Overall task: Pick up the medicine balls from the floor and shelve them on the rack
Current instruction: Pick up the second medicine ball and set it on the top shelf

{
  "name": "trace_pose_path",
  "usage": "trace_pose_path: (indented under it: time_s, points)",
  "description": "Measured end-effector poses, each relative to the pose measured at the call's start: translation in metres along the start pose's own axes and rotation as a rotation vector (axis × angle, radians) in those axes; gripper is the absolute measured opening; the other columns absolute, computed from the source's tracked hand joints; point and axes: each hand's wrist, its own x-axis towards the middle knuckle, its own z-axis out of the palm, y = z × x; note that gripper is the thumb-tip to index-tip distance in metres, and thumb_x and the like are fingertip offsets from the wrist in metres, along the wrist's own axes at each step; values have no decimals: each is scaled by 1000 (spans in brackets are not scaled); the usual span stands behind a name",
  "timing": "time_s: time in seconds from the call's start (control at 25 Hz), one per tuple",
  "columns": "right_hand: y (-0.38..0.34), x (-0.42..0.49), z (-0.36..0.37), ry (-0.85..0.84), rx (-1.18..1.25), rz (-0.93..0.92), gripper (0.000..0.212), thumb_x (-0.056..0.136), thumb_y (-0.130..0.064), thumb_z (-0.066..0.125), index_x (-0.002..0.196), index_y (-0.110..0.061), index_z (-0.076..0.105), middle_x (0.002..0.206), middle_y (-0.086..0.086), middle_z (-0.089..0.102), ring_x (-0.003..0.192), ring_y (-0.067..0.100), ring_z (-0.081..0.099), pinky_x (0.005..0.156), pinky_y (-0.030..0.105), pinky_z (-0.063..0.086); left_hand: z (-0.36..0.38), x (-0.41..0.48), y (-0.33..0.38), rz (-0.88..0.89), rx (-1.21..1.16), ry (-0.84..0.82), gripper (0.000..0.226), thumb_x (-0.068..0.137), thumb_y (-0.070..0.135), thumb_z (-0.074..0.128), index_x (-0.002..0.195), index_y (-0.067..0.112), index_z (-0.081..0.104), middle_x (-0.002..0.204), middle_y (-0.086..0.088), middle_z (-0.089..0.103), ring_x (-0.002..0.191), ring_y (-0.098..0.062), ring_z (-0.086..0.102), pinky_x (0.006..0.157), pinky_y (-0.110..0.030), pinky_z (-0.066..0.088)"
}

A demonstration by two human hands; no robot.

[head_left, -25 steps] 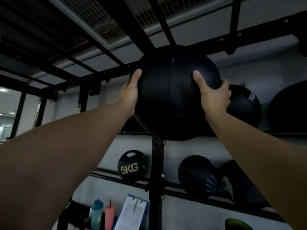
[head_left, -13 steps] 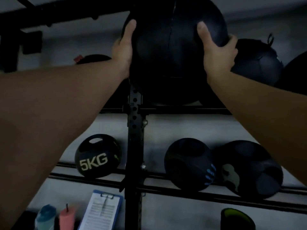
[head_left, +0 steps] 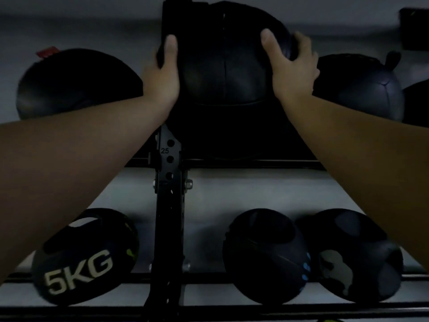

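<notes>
Head: medicine ball (head_left: 222, 73) between fingers (head_left: 299, 45) (both hands).

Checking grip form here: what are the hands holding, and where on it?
Both hands hold the large black medicine ball: left hand on its left side, right hand on its upper right side.

Up on the black rack (head_left: 169, 205), the upper rail carries three dark balls — a big medicine ball (head_left: 225, 73) just right of the upright, a red-tagged ball (head_left: 76, 82) left of it, a stitched ball (head_left: 362, 87) further right. Lower rail: 5KG ball (head_left: 86, 259) left of the upright, blue-marked ball (head_left: 264, 256) and grey-patched ball (head_left: 357, 256) right — touching.
</notes>
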Motion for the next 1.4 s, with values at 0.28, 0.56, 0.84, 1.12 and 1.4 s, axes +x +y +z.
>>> trace_pose_path:
  time_s: [0.28,0.56,0.84,1.12,1.4]
  points:
    - [15,13,7,77,50,-97,91,73,-90,61,148,-39,55,155,2,51,145,28,43,122,52,32,9,-3,-12,289,148,1,137,64,95,64,178,26,31,180,-9,35,168,-25,32,139,-47,27]
    - [42,53,20,150,191,-95,71,75,-84,62,123,-34,75,125,-8,72,118,8,65,110,41,51,53,14,-2,272,329,95,122,76,97,61,177,34,33,182,-3,34,168,-32,32,136,-58,27]
    - [57,64,15,94,212,-139,61,80,-76,67,118,-30,77,120,-4,74,111,6,68,105,35,54,54,9,1,269,387,64,125,75,97,63,178,34,29,183,0,32,168,-31,29,133,-58,33]
    - [58,62,12,89,243,-158,61,78,-78,68,118,-32,78,120,-3,74,112,6,68,105,36,54,51,-1,-1,293,363,70,136,62,103,55,177,34,31,184,0,32,168,-29,33,132,-59,37]
    - [76,86,25,91,317,-134,50,87,-67,72,116,-27,78,116,-5,76,109,7,69,103,35,56,76,11,-7,303,485,192,134,62,105,39,176,36,33,182,-5,36,166,-36,34,130,-66,32]
